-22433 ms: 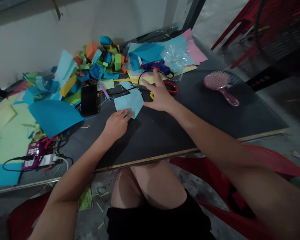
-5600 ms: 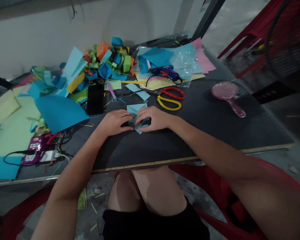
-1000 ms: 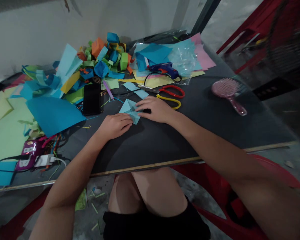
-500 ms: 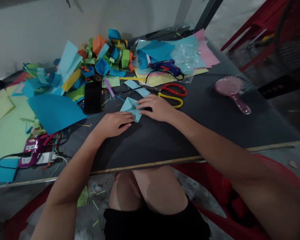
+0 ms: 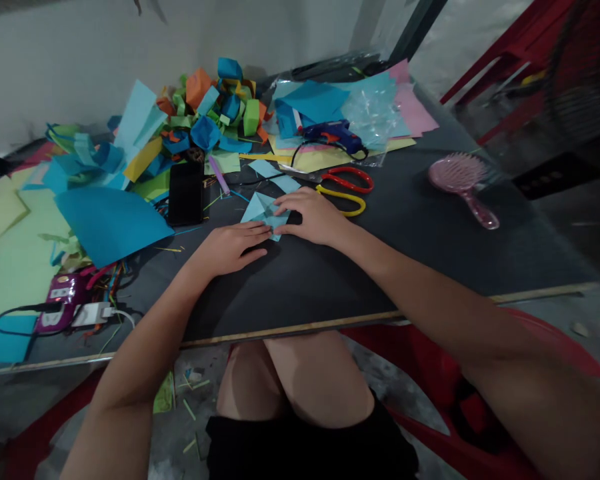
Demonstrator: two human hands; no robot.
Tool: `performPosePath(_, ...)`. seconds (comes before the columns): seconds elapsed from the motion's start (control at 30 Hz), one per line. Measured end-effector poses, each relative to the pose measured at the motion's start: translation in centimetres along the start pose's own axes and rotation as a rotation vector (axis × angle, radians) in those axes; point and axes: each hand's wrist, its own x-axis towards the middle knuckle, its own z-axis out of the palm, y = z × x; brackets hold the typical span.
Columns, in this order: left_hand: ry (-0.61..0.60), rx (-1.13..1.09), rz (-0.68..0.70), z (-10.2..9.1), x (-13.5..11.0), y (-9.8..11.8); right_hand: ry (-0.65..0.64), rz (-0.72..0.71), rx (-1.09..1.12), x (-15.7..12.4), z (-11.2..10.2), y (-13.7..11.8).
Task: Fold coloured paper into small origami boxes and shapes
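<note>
A small piece of light blue paper point(image 5: 258, 207) lies on the dark tabletop, with fold lines across it and flaps toward its middle. My left hand point(image 5: 230, 248) rests flat, its stretched fingers on the paper's lower left part and its thumb apart. From the other side, my right hand point(image 5: 313, 215) touches the paper's right part with curved fingertips, a gap showing between thumb and forefinger. Both hands are open, and their fingers hide some of the paper. Scissors point(image 5: 347, 180) with one red and one yellow handle lie just beyond my right hand.
Behind my left hand lie a black phone point(image 5: 185, 195) and a purple stick-like object point(image 5: 219, 175). Farther back are a heap of folded paper pieces point(image 5: 205, 133) and a blue glue gun point(image 5: 336, 132). A pink hairbrush point(image 5: 463, 180) lies at the right; a blue sheet point(image 5: 110, 223) at the left.
The paper's lower corner has shifted slightly up and right under my fingers. My left fingertips have slid a little to the right, and my right thumb has moved slightly.
</note>
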Motion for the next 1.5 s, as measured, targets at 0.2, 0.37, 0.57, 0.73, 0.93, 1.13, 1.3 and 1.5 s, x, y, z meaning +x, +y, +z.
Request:
performPosePath(0.2,0.026,0.05,0.0,0.4,0.4,0.3,0.016,0.013,0.014,0.0,0.2,0.1)
performPosePath(0.37,0.038,0.096,-0.028,0.8,0.5,0.7,0.027,0.006,0.03,0.0,0.2,0.2)
performPosePath(0.57,0.056,0.116,-0.023,1.0,0.4,0.7,0.029,0.0,0.065,-0.1,-0.1,0.1)
performPosePath(0.73,0.007,0.108,0.019,0.7,0.3,0.4,-0.005,0.014,0.06,-0.1,-0.4,-0.1)
performPosePath(0.93,-0.007,0.098,0.009,0.8,0.3,0.4,0.008,0.023,0.075,-0.2,-0.3,0.0)
performPosePath(1.13,-0.02,0.098,-0.004,0.7,0.4,0.7,0.015,0.015,0.06,-0.2,-0.2,-0.1)
performPosePath(1.3,0.004,0.08,-0.02,0.9,0.4,1.0,0.043,-0.012,0.058,-0.1,0.0,-0.1)
performPosePath(1.5,0.006,0.053,-0.016,0.9,0.3,1.1,0.051,-0.003,0.052,0.0,0.0,-0.5)
